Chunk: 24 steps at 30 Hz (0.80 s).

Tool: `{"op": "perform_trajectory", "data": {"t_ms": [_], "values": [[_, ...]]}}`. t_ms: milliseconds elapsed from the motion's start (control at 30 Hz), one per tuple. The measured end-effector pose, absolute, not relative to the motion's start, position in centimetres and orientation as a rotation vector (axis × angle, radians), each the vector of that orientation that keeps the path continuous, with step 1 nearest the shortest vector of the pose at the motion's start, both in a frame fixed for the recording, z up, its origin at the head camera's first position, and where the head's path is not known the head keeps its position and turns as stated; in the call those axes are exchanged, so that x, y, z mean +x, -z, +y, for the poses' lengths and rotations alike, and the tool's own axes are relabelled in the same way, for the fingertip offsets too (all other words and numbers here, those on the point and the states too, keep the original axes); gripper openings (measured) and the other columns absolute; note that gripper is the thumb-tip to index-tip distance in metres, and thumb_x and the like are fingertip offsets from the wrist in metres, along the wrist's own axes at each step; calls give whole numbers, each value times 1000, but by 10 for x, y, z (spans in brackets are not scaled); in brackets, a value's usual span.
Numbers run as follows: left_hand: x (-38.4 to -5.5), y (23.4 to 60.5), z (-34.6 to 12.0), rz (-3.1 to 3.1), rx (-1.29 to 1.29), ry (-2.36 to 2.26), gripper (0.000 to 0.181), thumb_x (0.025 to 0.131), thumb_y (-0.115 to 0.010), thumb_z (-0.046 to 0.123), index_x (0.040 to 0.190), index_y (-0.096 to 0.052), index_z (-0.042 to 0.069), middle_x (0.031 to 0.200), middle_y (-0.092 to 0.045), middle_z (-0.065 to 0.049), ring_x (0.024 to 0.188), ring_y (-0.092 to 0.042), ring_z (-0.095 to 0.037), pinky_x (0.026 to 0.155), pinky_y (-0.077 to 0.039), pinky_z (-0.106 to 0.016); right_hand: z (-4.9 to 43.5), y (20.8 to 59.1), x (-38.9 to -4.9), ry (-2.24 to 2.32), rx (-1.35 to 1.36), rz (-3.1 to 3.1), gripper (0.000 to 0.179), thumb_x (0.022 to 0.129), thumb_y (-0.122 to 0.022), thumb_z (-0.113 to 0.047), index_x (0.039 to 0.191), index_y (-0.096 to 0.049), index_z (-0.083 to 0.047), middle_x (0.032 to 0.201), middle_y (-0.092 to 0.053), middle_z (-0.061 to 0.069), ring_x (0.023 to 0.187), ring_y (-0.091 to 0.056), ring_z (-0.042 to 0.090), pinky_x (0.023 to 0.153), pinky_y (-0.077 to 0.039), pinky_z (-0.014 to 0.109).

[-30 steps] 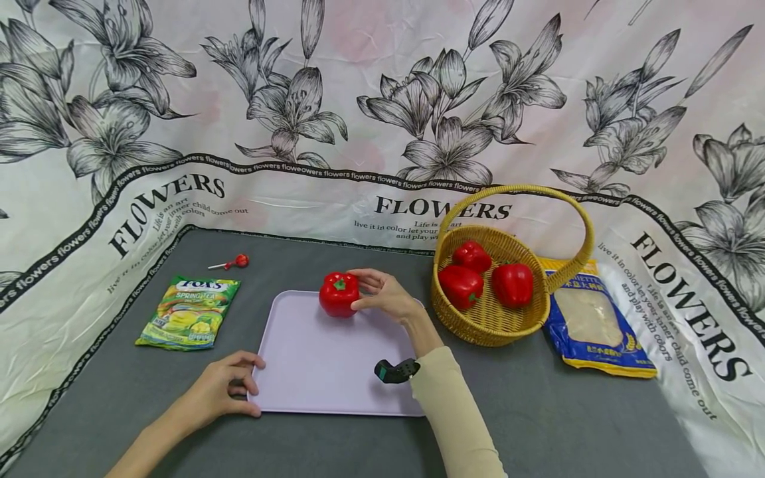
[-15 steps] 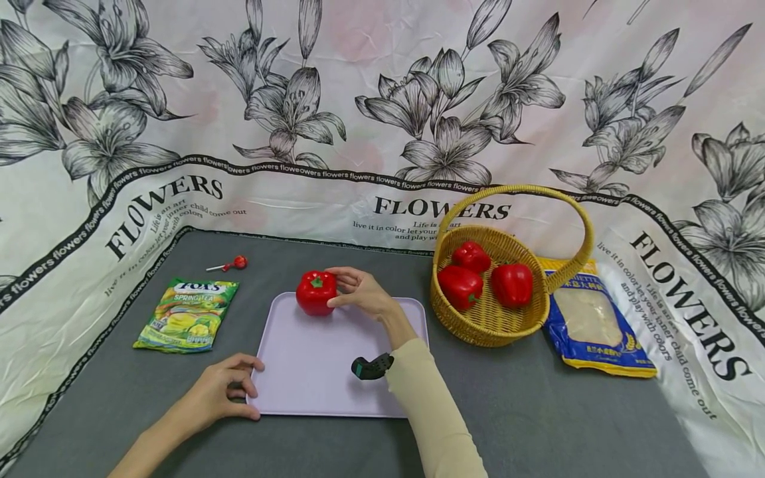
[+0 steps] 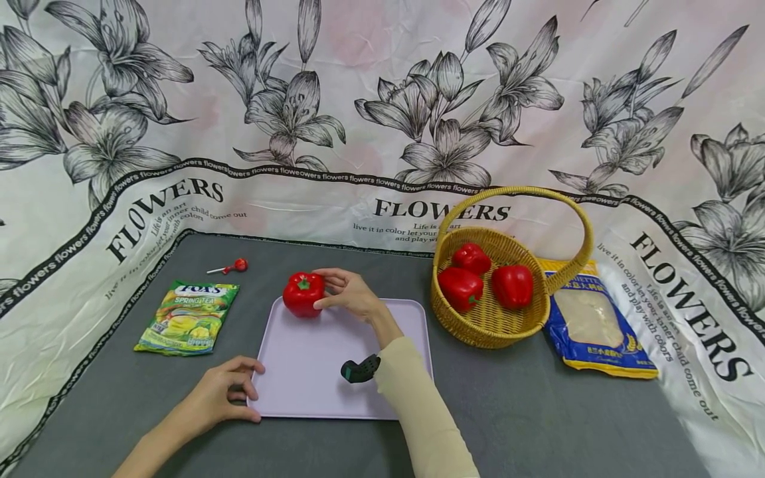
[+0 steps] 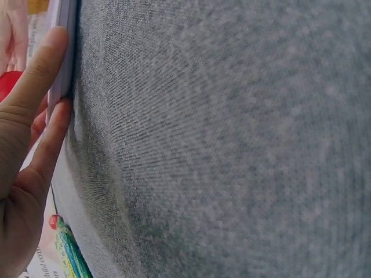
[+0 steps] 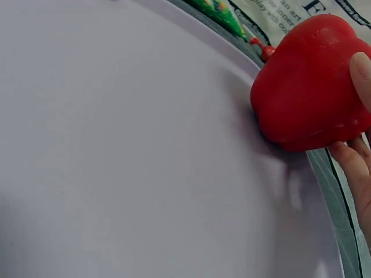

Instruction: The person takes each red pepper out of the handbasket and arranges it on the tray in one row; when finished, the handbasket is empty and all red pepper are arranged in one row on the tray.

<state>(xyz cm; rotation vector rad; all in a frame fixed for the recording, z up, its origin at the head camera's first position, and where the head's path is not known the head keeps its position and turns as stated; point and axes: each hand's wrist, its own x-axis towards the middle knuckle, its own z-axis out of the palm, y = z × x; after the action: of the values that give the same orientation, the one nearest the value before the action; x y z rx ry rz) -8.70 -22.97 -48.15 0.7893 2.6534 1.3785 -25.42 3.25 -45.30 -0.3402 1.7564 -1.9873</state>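
Observation:
My right hand (image 3: 352,295) grips a red bell pepper (image 3: 301,297) with a green stem dimple, fingers behind it and thumb at its near side. The pepper is over the far left corner of a pale purple tray (image 3: 340,358); in the right wrist view the same bell pepper (image 5: 313,81) overlaps the tray's raised rim. My left hand (image 3: 218,392) holds the tray's near left corner between thumb and bent fingers. In the left wrist view, the thumb (image 4: 43,63) lies along the tray edge and a finger touches the corner.
A yellow wicker basket (image 3: 442,318) with a tall handle holds several red bell peppers, right of the tray. Behind it lies a blue and yellow bag (image 3: 597,325). At left are a green Fox's candy bag (image 3: 188,318) and a red lollipop (image 3: 240,265). A floral cloth hangs behind.
My right hand has carried the red bell pepper leftward along the tray's far edge to its far left corner. The left hand has stayed at the tray's near left corner.

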Motion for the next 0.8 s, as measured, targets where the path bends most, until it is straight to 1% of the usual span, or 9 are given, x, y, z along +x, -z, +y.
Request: {"op": "perform_trajectory", "data": {"t_ms": [233,533,700,800], "values": [[-88,479,-230,2622,749,-1357,28,63,-89,26,72,-63,18,111,-56,-10,93,-56,-13,67,-57,-21,25,455,-253,2014,-368,1782,60,75,-72,16,130,-57,-4,131,-58,8,125,-51,22,96,-48,32],[-89,476,-229,2617,710,-1319,28,63,-89,25,72,-64,18,113,-56,-10,94,-56,-18,69,-56,-19,15,458,-252,1986,-443,1829,59,76,-73,13,129,-56,-6,129,-57,5,125,-50,20,98,-47,33],[-88,476,-229,2616,714,-1326,27,64,-89,25,72,-64,18,113,-56,-11,94,-56,-19,69,-56,-21,8,457,-251,1967,-466,1832,60,76,-72,12,131,-55,-6,131,-56,6,127,-48,20,101,-44,32],[-88,477,-229,2605,713,-1334,27,64,-88,24,72,-63,17,113,-56,-11,95,-56,-20,69,-57,-22,6,456,-250,1962,-458,1821,63,77,-72,13,134,-53,-6,135,-53,7,129,-46,20,103,-43,32]]}}
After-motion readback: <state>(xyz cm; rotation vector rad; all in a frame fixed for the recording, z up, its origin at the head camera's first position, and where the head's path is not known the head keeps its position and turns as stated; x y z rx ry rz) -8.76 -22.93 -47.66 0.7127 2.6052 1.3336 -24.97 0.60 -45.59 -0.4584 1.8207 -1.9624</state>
